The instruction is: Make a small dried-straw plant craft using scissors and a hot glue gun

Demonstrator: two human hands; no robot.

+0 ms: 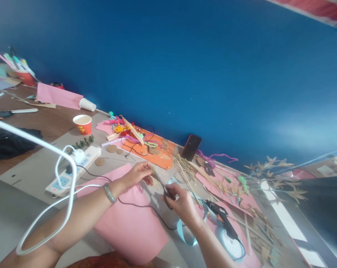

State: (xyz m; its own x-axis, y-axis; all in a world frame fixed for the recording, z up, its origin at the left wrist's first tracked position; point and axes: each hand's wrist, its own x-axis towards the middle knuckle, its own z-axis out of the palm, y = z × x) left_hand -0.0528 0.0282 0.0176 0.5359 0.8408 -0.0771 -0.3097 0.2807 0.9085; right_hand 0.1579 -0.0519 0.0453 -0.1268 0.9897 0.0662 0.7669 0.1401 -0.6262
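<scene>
My right hand [182, 204] grips the black handles of a pair of scissors [162, 185], whose blades point up and left. My left hand [139, 173], with a grey-green bangle [110, 193] on its wrist, pinches a small thin piece at the blade tips; the piece is too small to identify. Both hands hover over a pink paper sheet [129, 219] on the grey table. A black glue gun [222, 219] lies just right of my right hand, beside a light blue ribbon [185, 233].
A white power strip [73, 169] with white cables lies at left. A red paper cup [83, 124], an orange sheet with craft bits [154, 150], a dark phone [191, 147] against the blue wall, and dried leaves and twigs [254, 186] at right surround the work spot.
</scene>
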